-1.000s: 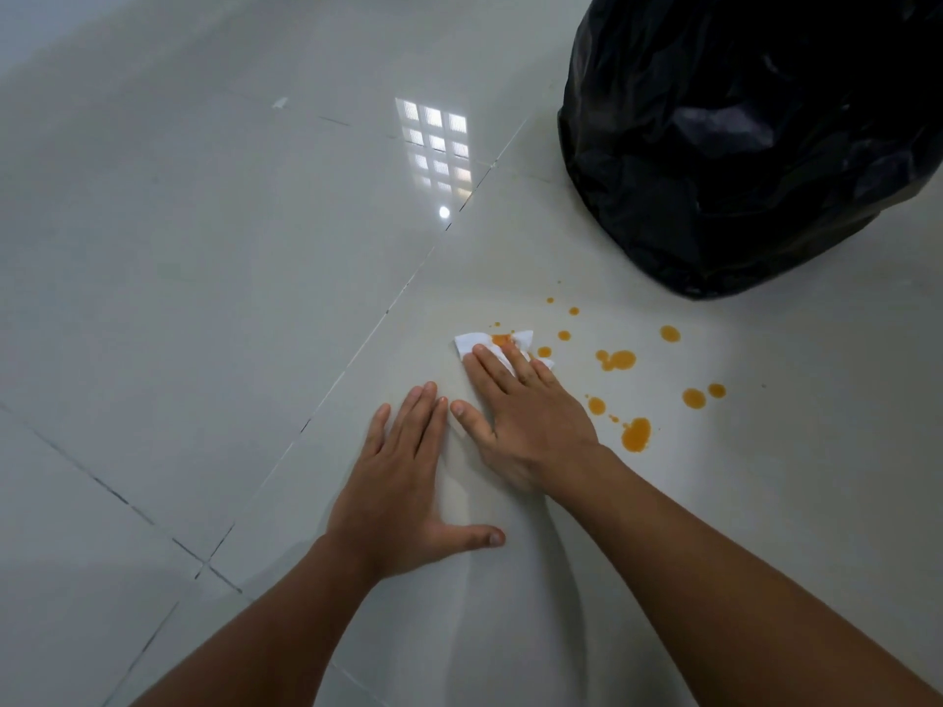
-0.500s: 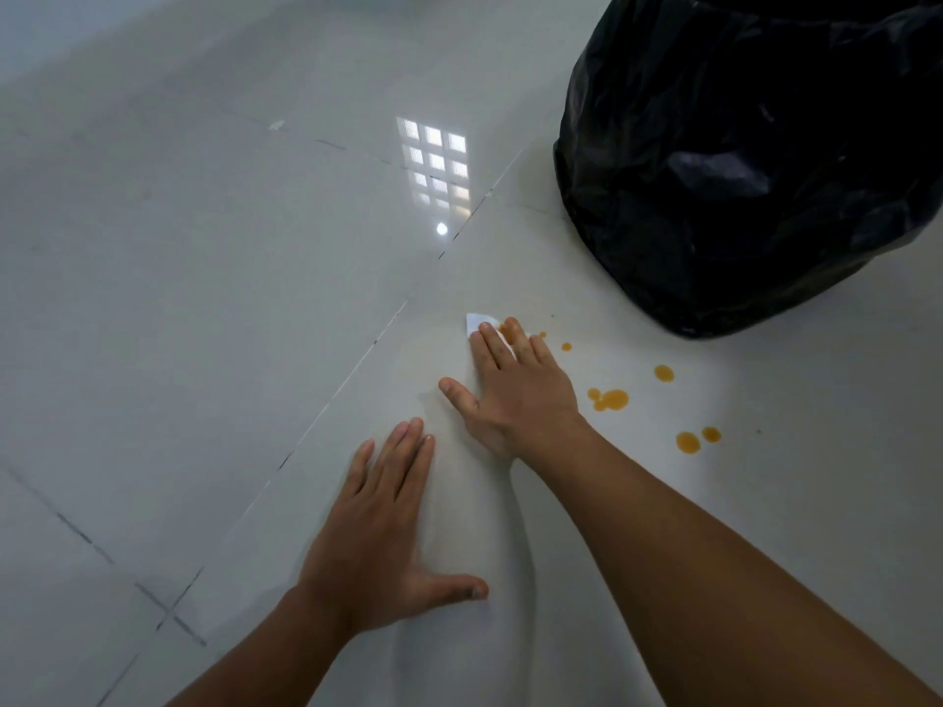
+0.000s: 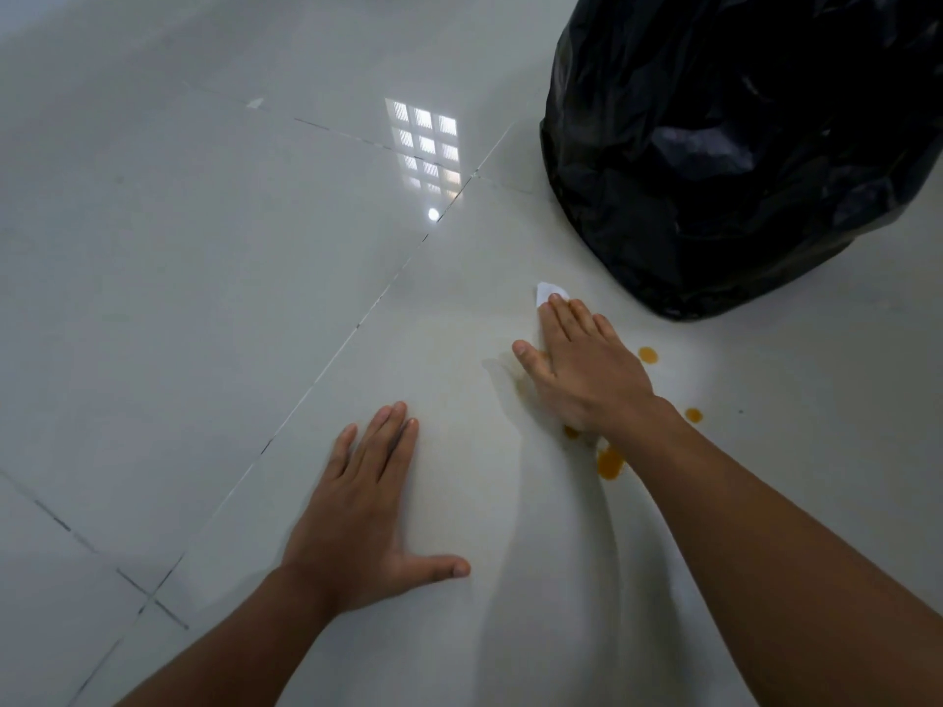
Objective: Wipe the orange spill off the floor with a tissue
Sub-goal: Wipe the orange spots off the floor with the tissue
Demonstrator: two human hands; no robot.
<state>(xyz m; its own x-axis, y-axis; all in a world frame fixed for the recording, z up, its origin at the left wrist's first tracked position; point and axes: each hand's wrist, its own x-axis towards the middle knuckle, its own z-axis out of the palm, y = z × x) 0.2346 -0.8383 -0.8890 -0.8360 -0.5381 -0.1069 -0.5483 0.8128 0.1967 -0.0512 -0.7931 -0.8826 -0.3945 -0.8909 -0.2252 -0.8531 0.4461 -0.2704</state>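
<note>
My right hand (image 3: 587,367) lies flat on the glossy white tile floor (image 3: 255,278), pressing a white tissue (image 3: 547,291) whose corner pokes out past the fingertips. The rest of the tissue is hidden under the palm. Orange spill drops (image 3: 610,462) remain around the hand: one by the wrist, smaller ones to its right near the black bag. A faint smeared streak shows left of the thumb. My left hand (image 3: 365,507) rests flat on the floor nearer to me, fingers spread, holding nothing.
A large black plastic rubbish bag (image 3: 740,145) sits on the floor at the upper right, close to the fingertips of my right hand. Dark grout lines cross the tiles to the left, and a window reflection glares on the floor ahead.
My right hand has slid the tissue away from me and to the right, toward the black bag. Several orange drops near the fingers are gone. My left hand stays planted.
</note>
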